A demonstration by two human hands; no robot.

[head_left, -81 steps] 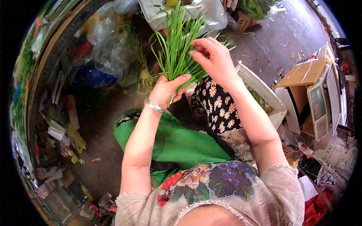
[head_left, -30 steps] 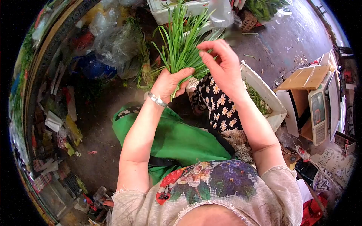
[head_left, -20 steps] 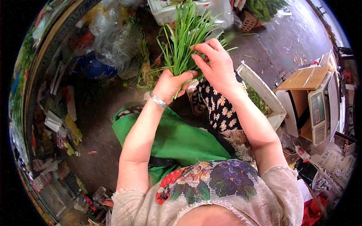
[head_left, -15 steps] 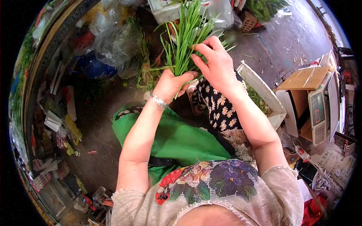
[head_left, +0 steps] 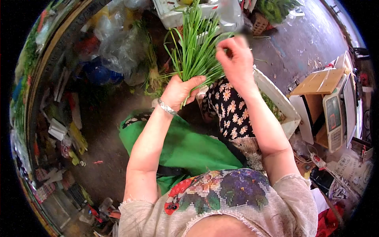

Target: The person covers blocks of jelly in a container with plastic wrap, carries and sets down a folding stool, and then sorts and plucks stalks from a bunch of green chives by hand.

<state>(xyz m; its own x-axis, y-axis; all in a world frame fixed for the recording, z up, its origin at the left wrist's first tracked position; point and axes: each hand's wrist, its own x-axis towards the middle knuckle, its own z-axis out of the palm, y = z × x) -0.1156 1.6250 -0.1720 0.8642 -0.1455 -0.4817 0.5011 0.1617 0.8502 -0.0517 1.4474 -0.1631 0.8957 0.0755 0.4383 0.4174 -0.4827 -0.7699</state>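
My left hand [head_left: 178, 93] is wrapped round the lower end of a bunch of long, flat green chives [head_left: 193, 49], thumb across the stems. The blades fan out upward and away from me. Just right of the bunch, my right hand [head_left: 238, 63] is raised with thumb and fingers curled together in a pinch. Its fingertips are near the outer blades, slightly blurred. Whether a blade is caught between them I cannot make out. Below the hands lie a green apron [head_left: 189, 146] and dark daisy-print trousers [head_left: 233, 106] on my legs.
A white foam box [head_left: 167, 14] stands ahead, with clear plastic bags [head_left: 118, 47] at its left. Rooted greens [head_left: 153, 75] lie on the floor nearby. At right are a white crate [head_left: 282, 102] with greenery inside and a scale [head_left: 333, 122]. Feathery greens [head_left: 276, 10] lie farther off.
My right hand has moved away from the leaves, a little to the right, and its fingers have curled in more. The bunch has spread slightly; my left hand keeps its grip.
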